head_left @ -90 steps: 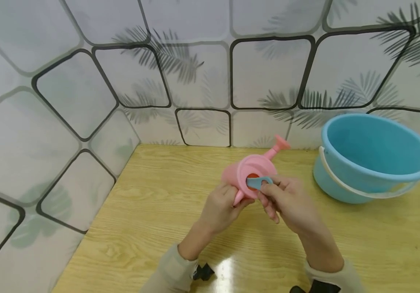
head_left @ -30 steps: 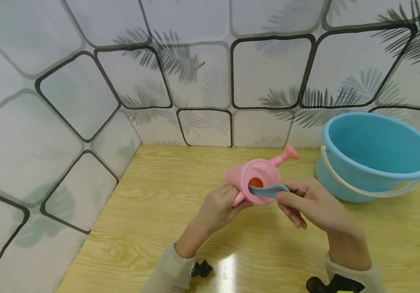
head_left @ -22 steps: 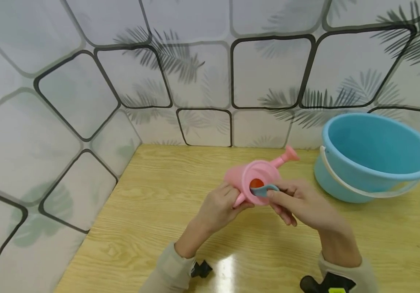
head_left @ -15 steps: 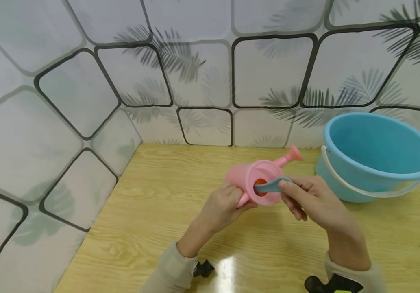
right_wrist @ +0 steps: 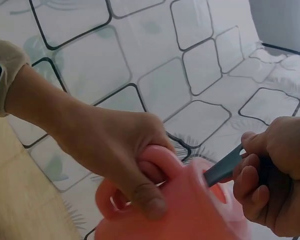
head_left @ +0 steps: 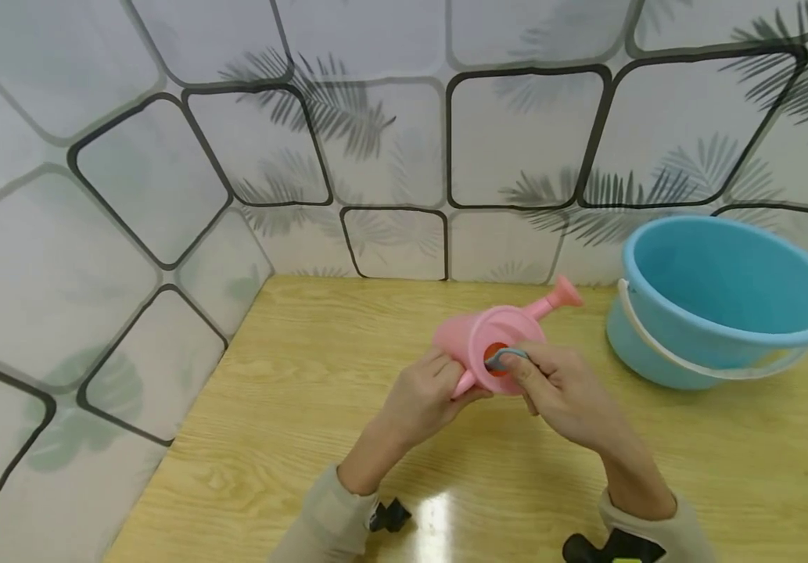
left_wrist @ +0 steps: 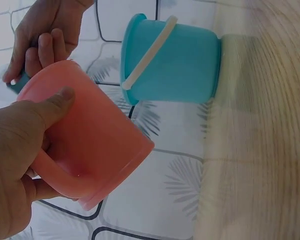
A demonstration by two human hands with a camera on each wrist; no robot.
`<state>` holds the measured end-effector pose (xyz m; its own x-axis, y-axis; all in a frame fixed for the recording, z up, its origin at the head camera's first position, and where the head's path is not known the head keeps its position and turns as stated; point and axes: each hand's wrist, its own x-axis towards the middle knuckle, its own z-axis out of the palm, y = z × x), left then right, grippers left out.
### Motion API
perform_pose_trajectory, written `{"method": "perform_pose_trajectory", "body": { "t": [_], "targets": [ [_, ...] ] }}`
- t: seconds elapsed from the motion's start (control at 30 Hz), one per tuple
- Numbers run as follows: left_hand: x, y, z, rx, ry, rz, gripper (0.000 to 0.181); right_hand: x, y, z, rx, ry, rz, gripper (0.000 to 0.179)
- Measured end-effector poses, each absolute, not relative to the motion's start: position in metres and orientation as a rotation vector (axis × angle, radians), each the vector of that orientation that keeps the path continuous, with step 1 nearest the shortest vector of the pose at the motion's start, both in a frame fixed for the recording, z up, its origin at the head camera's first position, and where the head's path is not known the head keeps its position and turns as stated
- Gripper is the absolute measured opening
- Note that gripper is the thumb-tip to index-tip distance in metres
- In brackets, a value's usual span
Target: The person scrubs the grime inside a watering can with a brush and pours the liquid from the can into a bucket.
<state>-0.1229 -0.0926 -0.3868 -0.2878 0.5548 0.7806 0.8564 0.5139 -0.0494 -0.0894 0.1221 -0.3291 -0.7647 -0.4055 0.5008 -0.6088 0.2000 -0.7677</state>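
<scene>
Gripping the watering can (head_left: 477, 338), my left hand (head_left: 423, 397) likely steadies it for the blue tool (right_wrist: 225, 167) my right hand (head_left: 567, 397) pinches.

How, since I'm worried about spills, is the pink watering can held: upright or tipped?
Tipped: in the left wrist view, the watering can slants, unlike the upright bucket on the table.
</scene>
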Motion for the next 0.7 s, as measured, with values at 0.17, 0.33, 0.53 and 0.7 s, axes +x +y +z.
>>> {"method": "perform_pose_trajectory", "body": {
  "t": [0.17, 0.33, 0.53, 0.7],
  "targets": [
    [-0.125, -0.092, -0.39, -1.167, -1.971, -0.471, 0.043, -0.088, 0.132, -0.329, 0.964, -2.264, 1.577, 0.018],
    [-0.127, -0.093, -0.393, -1.173, -1.95, -0.434, 0.046, -0.092, 0.129, -0.328, 1.024, -2.387, 1.435, 0.02],
    [-0.128, -0.093, -0.392, -1.149, -1.939, -0.392, 0.047, -0.087, 0.142, -0.326, 1.086, -2.298, 1.431, 0.019],
    [-0.13, -0.094, -0.392, -1.129, -1.928, -0.342, 0.049, -0.097, 0.142, -0.332, 1.155, -2.376, 1.343, 0.025]
  ]
}}
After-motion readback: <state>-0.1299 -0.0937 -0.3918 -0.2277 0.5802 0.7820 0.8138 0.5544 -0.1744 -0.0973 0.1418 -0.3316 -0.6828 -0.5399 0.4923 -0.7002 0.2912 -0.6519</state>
